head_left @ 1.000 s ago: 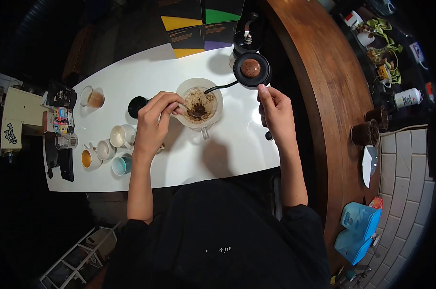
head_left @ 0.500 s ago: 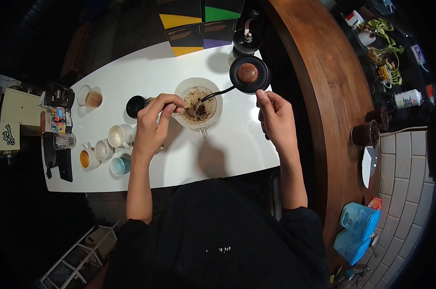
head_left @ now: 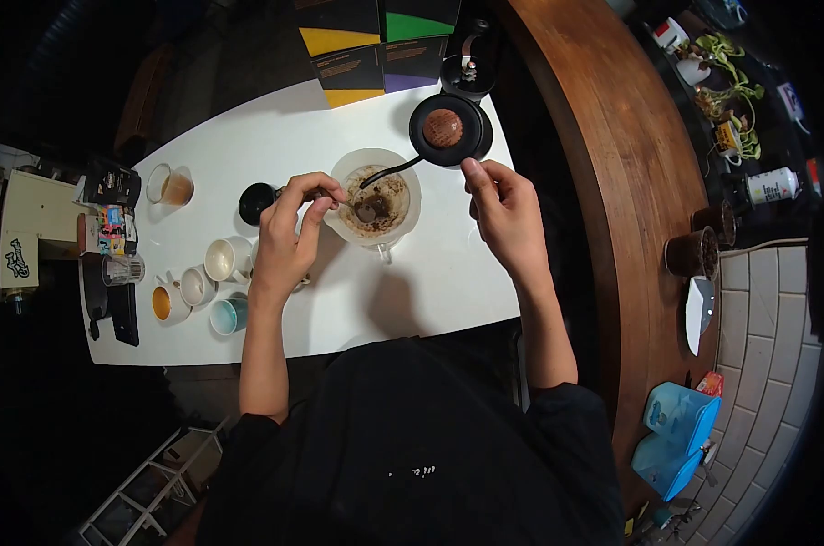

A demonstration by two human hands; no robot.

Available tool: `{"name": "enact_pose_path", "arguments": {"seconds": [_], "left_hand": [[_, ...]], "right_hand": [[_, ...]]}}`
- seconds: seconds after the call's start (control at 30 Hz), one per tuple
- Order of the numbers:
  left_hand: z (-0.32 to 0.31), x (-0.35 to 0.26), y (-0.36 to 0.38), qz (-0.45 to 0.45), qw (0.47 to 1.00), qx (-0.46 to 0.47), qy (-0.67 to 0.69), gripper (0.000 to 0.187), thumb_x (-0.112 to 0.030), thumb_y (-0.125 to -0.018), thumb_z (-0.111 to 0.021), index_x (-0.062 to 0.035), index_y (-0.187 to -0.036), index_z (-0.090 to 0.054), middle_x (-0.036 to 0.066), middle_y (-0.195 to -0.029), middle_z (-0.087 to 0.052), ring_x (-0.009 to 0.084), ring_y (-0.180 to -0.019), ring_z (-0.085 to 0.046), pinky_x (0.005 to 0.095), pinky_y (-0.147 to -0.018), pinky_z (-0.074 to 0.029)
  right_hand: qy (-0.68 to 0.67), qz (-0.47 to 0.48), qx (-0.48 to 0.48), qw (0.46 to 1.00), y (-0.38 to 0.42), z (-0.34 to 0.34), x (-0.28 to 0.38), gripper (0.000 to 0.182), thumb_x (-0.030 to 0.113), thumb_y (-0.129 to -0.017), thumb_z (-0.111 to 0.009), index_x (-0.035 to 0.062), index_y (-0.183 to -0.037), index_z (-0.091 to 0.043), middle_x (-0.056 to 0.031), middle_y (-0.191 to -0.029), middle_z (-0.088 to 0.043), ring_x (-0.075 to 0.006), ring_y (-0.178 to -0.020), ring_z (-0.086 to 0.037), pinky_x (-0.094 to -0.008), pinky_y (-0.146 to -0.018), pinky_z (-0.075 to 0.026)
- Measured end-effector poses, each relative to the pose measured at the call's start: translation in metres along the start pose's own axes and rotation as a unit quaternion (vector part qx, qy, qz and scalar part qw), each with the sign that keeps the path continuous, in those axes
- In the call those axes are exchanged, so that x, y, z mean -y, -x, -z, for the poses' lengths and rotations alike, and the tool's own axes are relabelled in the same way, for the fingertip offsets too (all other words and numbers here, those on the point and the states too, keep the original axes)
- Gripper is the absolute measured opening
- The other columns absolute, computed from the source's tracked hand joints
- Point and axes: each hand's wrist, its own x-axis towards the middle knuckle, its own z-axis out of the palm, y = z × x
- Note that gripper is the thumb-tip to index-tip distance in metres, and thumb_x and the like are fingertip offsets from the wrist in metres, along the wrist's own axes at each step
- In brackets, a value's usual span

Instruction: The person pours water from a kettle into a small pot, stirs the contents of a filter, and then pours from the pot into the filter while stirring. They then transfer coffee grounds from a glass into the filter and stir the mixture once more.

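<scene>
A black gooseneck kettle (head_left: pixel 421 136) with a round brown lid knob hangs over the white table (head_left: pixel 339 328), gripped by my right hand (head_left: pixel 508 214). Its thin curved spout reaches over a paper coffee filter (head_left: pixel 346 168) holding wet brown grounds. The filter sits in a dripper with a clear handle below it. My left hand (head_left: pixel 291 227) pinches a thin spoon-like tool at the filter's left rim, its tip down at the grounds. Just left of that hand stands a small black round object (head_left: pixel 257 202).
Several cups, including a teal cup (head_left: pixel 228 316), stand at the lower left, with a glass of brown liquid (head_left: pixel 171 187) farther back. A hand grinder (head_left: pixel 467 75) and dark boxes (head_left: pixel 350 71) are at the back. A wooden counter (head_left: pixel 603 136) runs along the right.
My right hand and the kettle have moved left, and the spout tip has shifted toward the filter's upper left. My left hand has barely moved.
</scene>
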Motion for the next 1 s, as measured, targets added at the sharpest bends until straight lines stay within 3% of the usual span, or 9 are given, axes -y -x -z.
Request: {"name": "enact_pose_path", "arguments": {"seconds": [0.37, 0.93, 1.0], "left_hand": [[0.002, -0.002, -0.002, -0.021, 0.999, 0.017, -0.037, 0.013, 0.0, -0.103, -0.054, 0.0003, -0.114, -0.061, 0.011, -0.098, -0.071, 0.0223, -0.09, -0.07, 0.0335, -0.082, -0.055], [0.003, -0.022, -0.007, -0.06, 0.991, -0.05, -0.108, 0.017, 0.008, -0.097, -0.057, 0.0003, -0.112, -0.062, 0.012, -0.099, -0.069, 0.0246, -0.089, -0.07, 0.035, -0.078, -0.056], [0.003, -0.023, -0.006, -0.059, 0.991, -0.044, -0.115, 0.014, 0.006, -0.1, -0.054, 0.001, -0.112, -0.061, 0.012, -0.101, -0.068, 0.0218, -0.091, -0.07, 0.0329, -0.082, -0.057]], "right_hand": [[0.036, 0.024, -0.027, 0.999, -0.004, 0.001, -0.009, 0.047, 0.033, -0.106, -0.063, -0.0061, -0.079, -0.061, 0.0004, -0.058, -0.041, -0.0071, -0.057, -0.035, -0.031, -0.051, -0.031], [0.043, 0.06, -0.062, 0.995, -0.011, -0.001, -0.017, 0.044, 0.031, -0.104, -0.065, -0.0084, -0.085, -0.065, -0.0026, -0.058, -0.039, -0.0084, -0.057, -0.033, -0.032, -0.05, -0.031], [0.053, 0.066, -0.074, 0.994, -0.011, 0.001, -0.019, 0.045, 0.031, -0.104, -0.065, -0.0081, -0.084, -0.064, -0.0022, -0.058, -0.038, -0.0079, -0.057, -0.033, -0.0316, -0.05, -0.03]]}}
